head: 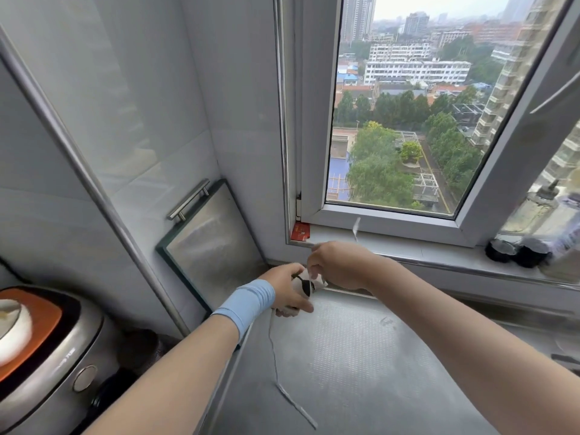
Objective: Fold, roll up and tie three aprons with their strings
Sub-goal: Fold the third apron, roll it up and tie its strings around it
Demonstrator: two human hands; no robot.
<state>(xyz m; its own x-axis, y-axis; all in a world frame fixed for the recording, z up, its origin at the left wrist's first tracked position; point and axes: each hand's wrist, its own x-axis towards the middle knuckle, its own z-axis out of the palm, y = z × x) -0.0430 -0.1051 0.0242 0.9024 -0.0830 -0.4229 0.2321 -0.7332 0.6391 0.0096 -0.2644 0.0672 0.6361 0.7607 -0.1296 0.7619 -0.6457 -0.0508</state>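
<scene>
At the lower left of the frame a cooker is seen, and right of it a steel board is leaned against the wall by its handle side, evidently stood there to leave the counter free for work. At the lower centre the rolled apron, white with black marks, is held just above the far edge of the counter, under the window. It is clasped by the left hand, whose fingers are curled round the roll, apparently so that the roll cannot spring open while it is tied. From under that hand the lower string is let fall along the counter towards the bottom of the frame, slack and out of the way. Just to the right the roll is met by the right hand, which is closed in a pinch on the upper string. The free end of that string stands up above the knuckles, which suggests it is being drawn tight round the roll. A red packet is wedged in the window corner above the hands. At the far right dark jars are stood on the sill. Only this one apron is in view, and whether a knot has been made cannot be told.
</scene>
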